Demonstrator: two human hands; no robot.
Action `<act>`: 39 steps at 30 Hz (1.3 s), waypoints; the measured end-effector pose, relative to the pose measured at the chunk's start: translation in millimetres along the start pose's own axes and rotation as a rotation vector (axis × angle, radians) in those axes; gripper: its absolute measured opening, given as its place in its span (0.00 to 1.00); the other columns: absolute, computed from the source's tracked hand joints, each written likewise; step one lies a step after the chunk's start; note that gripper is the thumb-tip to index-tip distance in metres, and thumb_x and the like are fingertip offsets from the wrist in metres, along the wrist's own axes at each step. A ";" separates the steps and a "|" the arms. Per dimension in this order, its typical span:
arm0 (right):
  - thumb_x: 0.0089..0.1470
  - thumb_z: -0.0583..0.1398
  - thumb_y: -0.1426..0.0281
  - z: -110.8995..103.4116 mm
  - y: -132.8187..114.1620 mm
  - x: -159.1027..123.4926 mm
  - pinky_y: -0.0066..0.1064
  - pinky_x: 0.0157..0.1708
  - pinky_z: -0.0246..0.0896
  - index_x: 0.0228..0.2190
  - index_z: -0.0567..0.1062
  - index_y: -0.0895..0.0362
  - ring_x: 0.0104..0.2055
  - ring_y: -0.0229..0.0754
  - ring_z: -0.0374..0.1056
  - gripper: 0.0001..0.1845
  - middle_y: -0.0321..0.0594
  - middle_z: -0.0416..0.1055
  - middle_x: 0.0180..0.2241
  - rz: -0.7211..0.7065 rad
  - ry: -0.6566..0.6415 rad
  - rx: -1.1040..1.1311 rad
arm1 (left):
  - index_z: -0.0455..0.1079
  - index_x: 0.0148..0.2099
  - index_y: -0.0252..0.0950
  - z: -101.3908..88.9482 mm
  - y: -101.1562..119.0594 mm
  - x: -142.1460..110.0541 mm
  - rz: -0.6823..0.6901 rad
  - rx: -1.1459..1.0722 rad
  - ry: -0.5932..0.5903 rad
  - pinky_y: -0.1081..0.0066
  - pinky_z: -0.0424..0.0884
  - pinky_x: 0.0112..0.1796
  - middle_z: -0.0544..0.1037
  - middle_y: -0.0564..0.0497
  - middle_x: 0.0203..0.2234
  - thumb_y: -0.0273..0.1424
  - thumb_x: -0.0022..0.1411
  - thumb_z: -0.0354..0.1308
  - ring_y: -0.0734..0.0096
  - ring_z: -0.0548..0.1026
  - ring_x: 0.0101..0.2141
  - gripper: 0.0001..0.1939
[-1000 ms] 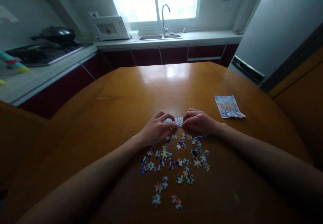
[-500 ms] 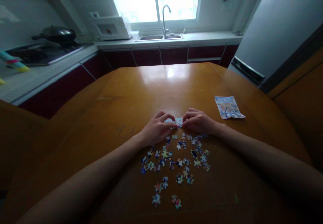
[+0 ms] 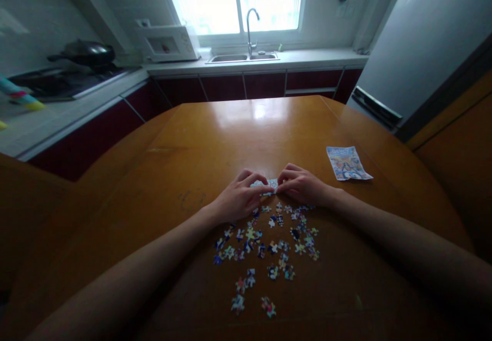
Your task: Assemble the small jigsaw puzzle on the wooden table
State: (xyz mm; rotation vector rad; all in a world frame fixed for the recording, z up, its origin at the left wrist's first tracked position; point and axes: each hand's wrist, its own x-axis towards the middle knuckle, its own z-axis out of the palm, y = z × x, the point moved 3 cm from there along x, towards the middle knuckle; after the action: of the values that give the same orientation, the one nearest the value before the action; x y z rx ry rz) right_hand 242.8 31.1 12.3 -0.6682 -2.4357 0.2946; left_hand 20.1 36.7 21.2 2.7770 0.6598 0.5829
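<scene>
The puzzle (image 3: 272,183), a small joined patch, lies flat on the wooden table (image 3: 215,146), right between the person's two hands. I can see the left hand (image 3: 240,193) holding it from the left: the thumb is laid across its near side, and the forefinger bends over towards its far side, with a bit of the patch showing in the gap. The right hand (image 3: 302,184) is at the other end, thumb and fingertips drawn close together and touching the puzzle's right end; whether they pinch a single piece there, I can't tell.

On the far side, a wide stretch of glossy wood runs from the puzzle up to the table's far edge, and there's plenty of tabletop out to the left as well. The near side is tighter: loose pieces (image 3: 250,234) are scattered from just beside the hands down towards the person, some clumped together. Off to the right, well apart from the puzzle, lies a printed sheet (image 3: 348,163) with a curled near edge.

The puzzle's long axis goes from left to right, from one hand to the other, roughly in line with the table's far edge. Its ends are partly covered by fingers, and its print is too small for me to say which way up it faces.
</scene>
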 end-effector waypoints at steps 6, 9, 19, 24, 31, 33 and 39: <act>0.61 0.60 0.72 -1.8 3.4 -1.2 0.34 0.42 0.64 0.36 0.83 0.49 0.42 0.42 0.64 0.10 0.40 0.73 0.36 0.053 0.019 0.071 | 0.74 0.56 0.50 1.5 -2.0 -1.0 0.018 0.012 -0.007 0.55 0.67 0.52 0.72 0.47 0.50 0.28 0.66 0.58 0.57 0.64 0.48 0.19; 0.60 0.62 0.69 -5.2 6.9 -2.6 0.34 0.41 0.63 0.35 0.83 0.49 0.41 0.42 0.63 0.08 0.40 0.74 0.36 0.102 0.056 0.071 | 0.74 0.57 0.50 1.4 -1.8 -0.8 0.021 0.008 -0.010 0.55 0.68 0.52 0.72 0.47 0.49 0.29 0.67 0.57 0.57 0.64 0.48 0.18; 0.58 0.59 0.77 -8.0 1.6 1.2 0.37 0.47 0.61 0.36 0.83 0.48 0.45 0.44 0.61 0.14 0.39 0.74 0.40 0.083 -0.069 -0.019 | 0.71 0.56 0.49 0.3 3.2 1.2 -0.014 0.034 -0.057 0.53 0.65 0.56 0.69 0.48 0.52 0.27 0.66 0.54 0.56 0.63 0.51 0.19; 0.57 0.59 0.78 -5.9 3.7 2.4 0.37 0.47 0.61 0.34 0.83 0.49 0.44 0.45 0.61 0.14 0.40 0.74 0.39 0.100 -0.042 0.000 | 0.68 0.58 0.45 -2.7 5.5 3.3 -0.049 -0.022 -0.084 0.53 0.63 0.58 0.69 0.47 0.53 0.32 0.72 0.49 0.57 0.62 0.53 0.15; 0.55 0.57 0.82 -0.4 3.8 2.1 0.39 0.49 0.60 0.33 0.81 0.49 0.46 0.45 0.61 0.18 0.39 0.72 0.40 0.165 -0.006 0.046 | 0.70 0.56 0.49 -1.6 2.7 2.8 -0.055 0.008 -0.086 0.51 0.61 0.58 0.67 0.48 0.54 0.36 0.74 0.48 0.56 0.61 0.53 0.14; 0.56 0.55 0.83 -2.8 3.4 3.3 0.40 0.49 0.60 0.32 0.80 0.51 0.46 0.45 0.61 0.18 0.40 0.72 0.40 0.191 0.067 0.058 | 0.71 0.56 0.49 -0.6 3.6 2.8 -0.056 0.049 -0.098 0.51 0.61 0.58 0.66 0.48 0.54 0.39 0.74 0.48 0.55 0.61 0.54 0.14; 0.58 0.54 0.82 -10.2 5.3 3.0 0.41 0.47 0.59 0.28 0.79 0.52 0.46 0.46 0.61 0.18 0.40 0.71 0.39 0.207 0.220 0.018 | 0.70 0.57 0.49 -0.4 4.3 2.6 -0.074 0.049 -0.113 0.50 0.60 0.58 0.65 0.49 0.56 0.41 0.74 0.47 0.54 0.59 0.55 0.15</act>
State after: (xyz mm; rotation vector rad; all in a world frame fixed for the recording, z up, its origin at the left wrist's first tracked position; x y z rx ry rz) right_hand 248.9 37.8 20.1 -0.8977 -2.1566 0.3069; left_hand 23.7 34.1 23.7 2.7921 0.7571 0.3969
